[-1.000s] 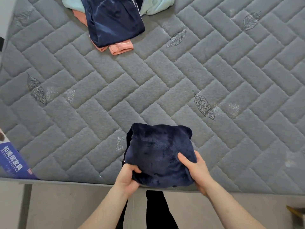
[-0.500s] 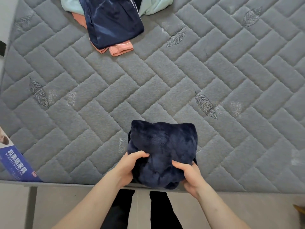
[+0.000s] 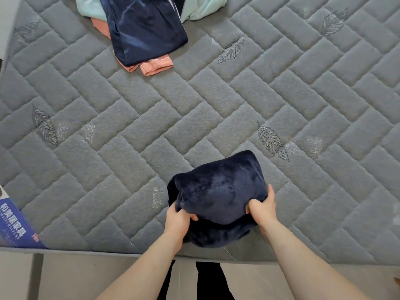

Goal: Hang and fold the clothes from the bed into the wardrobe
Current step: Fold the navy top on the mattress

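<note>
Folded bundle: a dark navy plush garment (image 3: 218, 195), folded into a thick, rounded bundle, sits at the near edge of the bed, just in front of the person.
Left hand: the left hand (image 3: 178, 219) has hold of the bundle's near left corner; the thumb lies on top of the fabric and the fingers are tucked under it, so the grip is closed round the cloth.
Right hand: the right hand (image 3: 263, 207) holds the bundle's right side, thumb up along the edge and fingers curled into the plush; this grip is closed on the cloth too.
Bundle's lie: its far part looks tipped up between the two hands, while a lower layer bulges out beneath, near the mattress edge. Whether it is wholly clear of the bed I cannot tell.
Bed: a grey quilted mattress (image 3: 151, 126) with a herringbone pattern and stitched leaf motifs fills most of the view.
Other clothes: at the far side of the bed, well apart from the bundle, lies a heap: a shiny navy satin garment (image 3: 145, 31) on top, a salmon-pink piece (image 3: 157, 66) poking out beneath it, and a pale mint garment (image 3: 201, 7) behind.
Label: a blue label (image 3: 15, 226) with white characters sits at the mattress's near left corner.
Floor: a pale floor (image 3: 86, 278) shows below the bed edge, with the person's dark-clad legs (image 3: 207, 280) between the forearms.
</note>
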